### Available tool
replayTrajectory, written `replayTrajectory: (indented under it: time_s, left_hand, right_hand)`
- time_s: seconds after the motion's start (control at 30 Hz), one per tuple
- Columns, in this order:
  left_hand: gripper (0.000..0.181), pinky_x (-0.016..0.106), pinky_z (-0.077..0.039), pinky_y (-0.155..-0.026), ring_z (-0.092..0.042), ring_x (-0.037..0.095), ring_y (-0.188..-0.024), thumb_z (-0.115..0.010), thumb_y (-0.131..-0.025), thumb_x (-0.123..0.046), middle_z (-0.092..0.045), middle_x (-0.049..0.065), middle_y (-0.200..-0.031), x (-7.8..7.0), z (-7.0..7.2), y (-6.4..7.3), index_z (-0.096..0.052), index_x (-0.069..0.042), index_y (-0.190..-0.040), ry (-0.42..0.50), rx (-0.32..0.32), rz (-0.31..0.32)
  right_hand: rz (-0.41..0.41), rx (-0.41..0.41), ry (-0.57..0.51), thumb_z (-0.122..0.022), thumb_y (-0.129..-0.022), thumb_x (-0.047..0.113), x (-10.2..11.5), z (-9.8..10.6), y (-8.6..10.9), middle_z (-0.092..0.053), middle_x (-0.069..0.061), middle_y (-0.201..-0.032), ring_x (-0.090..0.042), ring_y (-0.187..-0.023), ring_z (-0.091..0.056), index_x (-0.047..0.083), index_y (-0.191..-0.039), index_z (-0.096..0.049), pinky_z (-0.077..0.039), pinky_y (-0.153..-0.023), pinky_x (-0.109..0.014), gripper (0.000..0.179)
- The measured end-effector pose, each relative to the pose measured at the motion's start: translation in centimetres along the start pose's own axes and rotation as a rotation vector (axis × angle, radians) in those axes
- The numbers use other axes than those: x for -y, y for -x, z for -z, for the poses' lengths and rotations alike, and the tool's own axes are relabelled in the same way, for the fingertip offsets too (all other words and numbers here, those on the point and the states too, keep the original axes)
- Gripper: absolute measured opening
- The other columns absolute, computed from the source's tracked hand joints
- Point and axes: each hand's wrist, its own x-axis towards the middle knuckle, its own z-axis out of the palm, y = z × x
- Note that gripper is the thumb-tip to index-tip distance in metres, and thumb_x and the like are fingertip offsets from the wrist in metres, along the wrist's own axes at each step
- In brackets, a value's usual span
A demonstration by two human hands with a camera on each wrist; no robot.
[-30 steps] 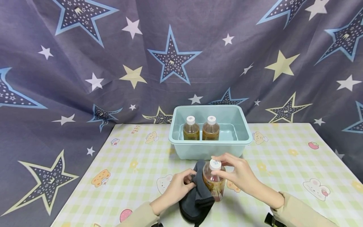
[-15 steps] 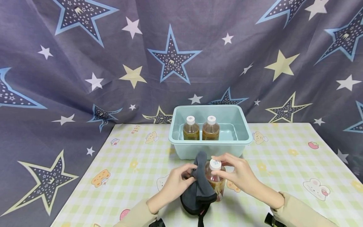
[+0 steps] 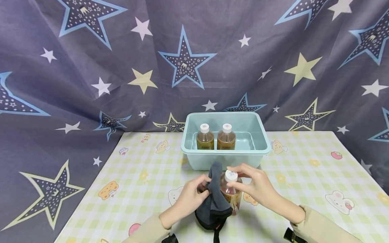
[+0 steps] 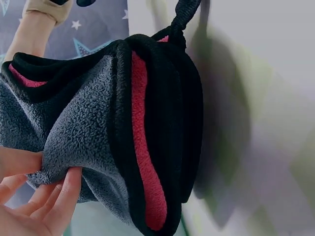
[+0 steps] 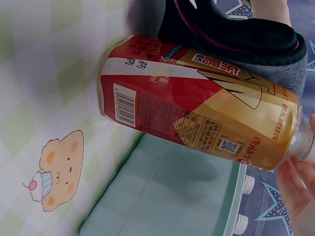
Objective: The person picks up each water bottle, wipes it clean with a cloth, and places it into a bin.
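Observation:
In the head view my left hand (image 3: 188, 195) pinches a dark grey fleecy cloth (image 3: 215, 194) against the near bottle's left side. The left wrist view shows the folded cloth (image 4: 93, 115) up close, with black bound edges, a pink inner side and a hanging loop (image 4: 184, 14). Thumb and fingers of my right hand (image 3: 253, 182) hold the upright bottle (image 3: 234, 199) at its white cap. From the right wrist, this bottle (image 5: 197, 108) shows a red and gold label with its base at the tabletop. The cloth covers part of the bottle's label in the head view.
A pale blue plastic bin (image 3: 225, 160) stands just behind the hands. Inside it are two white-capped bottles, one on the left (image 3: 205, 140) and one beside it (image 3: 226, 140). A checked cloth (image 3: 146, 192) covers the table; a star-patterned curtain (image 3: 121, 84) hangs behind.
The grey cloth has been raised a little and shifted right across the near bottle, its loop coming into view below. My right hand has stayed on the cap.

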Motion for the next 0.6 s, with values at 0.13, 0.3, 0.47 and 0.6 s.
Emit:
replayTrajectory:
  time_s: [0.13, 0.3, 0.47, 0.6]
  left_hand:
    - [0.030, 0.025, -0.046, -0.061, -0.054, 0.011, -0.065, -0.058, -0.071, 0.012, -0.056, 0.001, -0.071, 0.5, -0.3, 0.1, -0.059, -0.008, -0.093, -0.007, 0.003, -0.012]
    - [0.029, 0.025, -0.047, -0.061, -0.054, 0.009, -0.065, -0.057, -0.071, 0.010, -0.054, 0.000, -0.071, 1.0, -0.5, 0.1, -0.059, -0.010, -0.092, 0.000, 0.029, 0.009]
    - [0.029, 0.023, -0.046, -0.061, -0.054, 0.008, -0.065, -0.057, -0.072, 0.009, -0.052, -0.001, -0.071, 1.3, -0.8, 0.2, -0.058, -0.011, -0.091, -0.003, 0.053, 0.031]
    - [0.029, 0.022, -0.045, -0.060, -0.053, 0.007, -0.065, -0.058, -0.071, 0.009, -0.051, -0.002, -0.069, 1.8, -1.1, 0.2, -0.058, -0.011, -0.091, -0.024, 0.061, 0.048]
  right_hand:
    - [-0.005, 0.004, -0.005, -0.077, -0.060, 0.005, 0.0, 0.0, 0.0, -0.064, -0.005, -0.092, -0.011, -0.076, -0.061, 0.008, -0.097, -0.063, -0.048, -0.067, -0.017, 0.040]
    - [-0.048, 0.027, -0.009, -0.076, -0.063, 0.007, 0.1, 0.2, 0.0, -0.064, -0.001, -0.093, -0.009, -0.079, -0.061, 0.011, -0.096, -0.063, -0.048, -0.069, -0.018, 0.036]
    - [-0.027, 0.015, -0.004, -0.077, -0.061, 0.006, 0.1, 0.2, 0.0, -0.063, -0.002, -0.092, -0.010, -0.078, -0.061, 0.010, -0.096, -0.063, -0.048, -0.069, -0.017, 0.038]
    - [-0.014, 0.007, 0.001, -0.077, -0.060, 0.005, 0.1, 0.2, 0.0, -0.063, -0.004, -0.092, -0.011, -0.077, -0.061, 0.009, -0.096, -0.063, -0.048, -0.068, -0.017, 0.039]
